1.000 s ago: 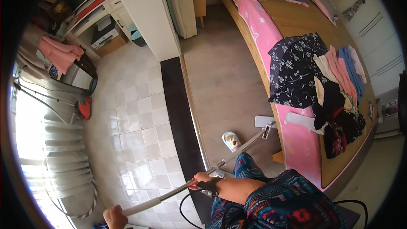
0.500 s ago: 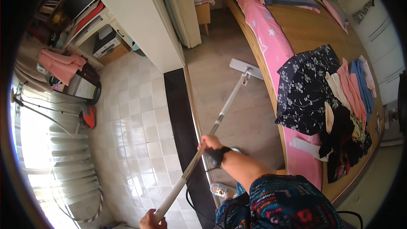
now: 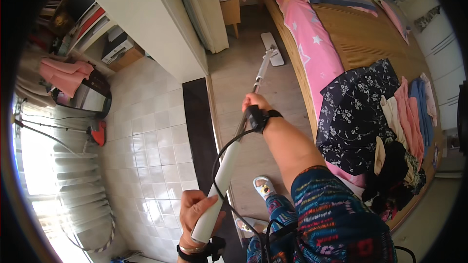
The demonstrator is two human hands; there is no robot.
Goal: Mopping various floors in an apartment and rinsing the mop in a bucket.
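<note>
A flat mop with a white and metal pole (image 3: pixel 225 168) slants across the middle of the view, from low near me up to its white rectangular head (image 3: pixel 272 48) on the wooden floor beside the bed. My right hand (image 3: pixel 256 103) is closed around the metal part of the pole, partway down. Near the pole's top end, my left hand (image 3: pixel 194 209) wraps the thick white grip, thumb laid across it. Black straps circle both wrists, and a black cable from the right one passes over the pole.
A bed (image 3: pixel 360 39) with clothes (image 3: pixel 358 107) runs along the right. A dark threshold strip (image 3: pixel 201 131) divides wood from tiles (image 3: pixel 146 141). A white wall end (image 3: pixel 146 24) and curtain (image 3: pixel 200 9) stand ahead. A wooden bedside cabinet (image 3: pixel 231 15) is beyond. My slippered foot (image 3: pixel 263 187) is below.
The mop head has slid farther away and slightly left, turning on its joint. My right hand has reached forward with the pole, and my left hand has risen into fuller view.
</note>
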